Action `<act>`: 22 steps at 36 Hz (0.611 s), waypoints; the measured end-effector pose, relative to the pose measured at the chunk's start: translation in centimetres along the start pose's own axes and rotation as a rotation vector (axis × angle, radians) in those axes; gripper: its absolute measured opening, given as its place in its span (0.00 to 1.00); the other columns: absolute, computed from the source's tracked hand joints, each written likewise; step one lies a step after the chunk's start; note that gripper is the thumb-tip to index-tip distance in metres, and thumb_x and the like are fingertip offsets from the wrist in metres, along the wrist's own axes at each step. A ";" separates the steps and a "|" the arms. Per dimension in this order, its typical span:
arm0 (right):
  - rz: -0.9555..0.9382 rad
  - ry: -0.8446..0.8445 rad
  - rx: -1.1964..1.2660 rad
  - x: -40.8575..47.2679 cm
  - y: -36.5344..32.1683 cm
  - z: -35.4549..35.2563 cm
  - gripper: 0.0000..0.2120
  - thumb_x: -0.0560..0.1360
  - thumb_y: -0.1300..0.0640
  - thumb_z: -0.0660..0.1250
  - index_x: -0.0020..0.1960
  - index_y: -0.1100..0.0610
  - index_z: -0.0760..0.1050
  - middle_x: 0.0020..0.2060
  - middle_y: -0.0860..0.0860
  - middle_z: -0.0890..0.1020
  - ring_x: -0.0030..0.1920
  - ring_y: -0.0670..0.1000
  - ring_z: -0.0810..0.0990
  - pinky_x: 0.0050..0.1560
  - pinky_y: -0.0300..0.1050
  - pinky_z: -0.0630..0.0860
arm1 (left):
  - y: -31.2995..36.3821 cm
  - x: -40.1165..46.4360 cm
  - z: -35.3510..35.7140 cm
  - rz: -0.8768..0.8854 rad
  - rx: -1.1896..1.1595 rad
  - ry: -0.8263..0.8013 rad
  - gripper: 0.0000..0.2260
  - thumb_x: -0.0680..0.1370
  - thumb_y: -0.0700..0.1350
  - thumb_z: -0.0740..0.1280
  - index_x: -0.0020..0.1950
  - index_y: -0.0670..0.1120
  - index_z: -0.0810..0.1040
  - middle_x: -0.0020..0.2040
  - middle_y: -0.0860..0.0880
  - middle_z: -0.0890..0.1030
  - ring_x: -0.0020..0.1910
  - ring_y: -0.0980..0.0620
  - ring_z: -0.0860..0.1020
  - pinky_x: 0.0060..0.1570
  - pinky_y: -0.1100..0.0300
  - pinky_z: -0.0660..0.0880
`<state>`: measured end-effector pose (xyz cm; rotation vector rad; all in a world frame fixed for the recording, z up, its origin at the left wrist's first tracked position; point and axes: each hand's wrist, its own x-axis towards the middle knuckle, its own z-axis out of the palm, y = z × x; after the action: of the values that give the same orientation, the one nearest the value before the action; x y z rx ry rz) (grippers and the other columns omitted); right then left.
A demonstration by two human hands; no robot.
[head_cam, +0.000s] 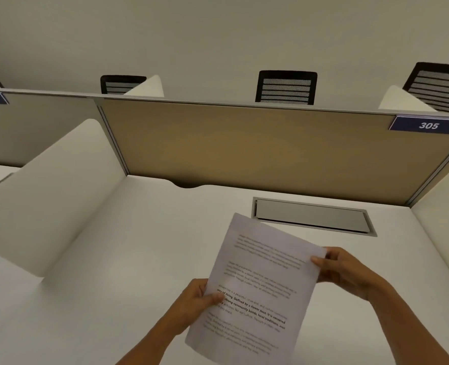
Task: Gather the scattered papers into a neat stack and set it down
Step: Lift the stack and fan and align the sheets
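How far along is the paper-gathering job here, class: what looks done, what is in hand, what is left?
Done: no loose sheets show on the desk, so gathering looks finished. In hand: the left hand and right hand grip the papers by opposite edges, tilted above the desk. Left: squaring the stack, then setting it down.

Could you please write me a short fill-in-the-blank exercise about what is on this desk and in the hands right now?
1. The printed papers are held by ____ hands, the left hand and the right hand.
2. The blue sign on the partition reads ____.
3. Behind the partition, ____ black chair backs show.
4. The metal hatch set in the desk is ____.

Missing words: both; 305; three; closed
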<state>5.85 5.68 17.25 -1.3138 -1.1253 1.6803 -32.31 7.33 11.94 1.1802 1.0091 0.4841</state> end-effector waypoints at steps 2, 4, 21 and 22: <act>0.014 0.007 0.085 -0.1 1.1 1.0 0.21 0.73 0.52 0.74 0.63 0.60 0.81 0.60 0.63 0.82 0.60 0.66 0.82 0.54 0.56 0.83 | -0.4 -0.1 0.0 0.018 -0.047 0.029 0.15 0.74 0.51 0.74 0.57 0.45 0.83 0.55 0.43 0.86 0.52 0.39 0.85 0.54 0.41 0.81; 0.023 0.014 0.067 -0.1 2.1 2.4 0.19 0.75 0.52 0.73 0.64 0.58 0.81 0.61 0.61 0.83 0.60 0.65 0.82 0.54 0.53 0.83 | -0.5 -0.1 0.2 0.031 -0.082 0.056 0.15 0.75 0.50 0.73 0.58 0.45 0.83 0.56 0.43 0.86 0.52 0.39 0.85 0.52 0.44 0.82; -0.079 0.444 -0.188 1.1 7.8 11.1 0.10 0.81 0.56 0.65 0.48 0.49 0.84 0.44 0.43 0.89 0.44 0.44 0.87 0.44 0.38 0.79 | 0.2 1.3 0.7 0.144 -0.043 0.331 0.09 0.71 0.48 0.73 0.50 0.58 0.85 0.49 0.52 0.88 0.46 0.50 0.86 0.39 0.63 0.82; -0.078 0.463 -0.189 1.1 8.0 11.3 0.10 0.81 0.56 0.65 0.47 0.49 0.84 0.43 0.43 0.89 0.43 0.43 0.87 0.42 0.37 0.79 | 0.1 1.4 0.7 0.147 -0.046 0.332 0.09 0.71 0.48 0.72 0.50 0.59 0.85 0.48 0.52 0.88 0.46 0.51 0.86 0.39 0.63 0.82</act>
<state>-5.57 1.45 10.58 -1.6481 -1.0527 1.1490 -30.98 8.01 11.52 1.1600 1.1913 0.8357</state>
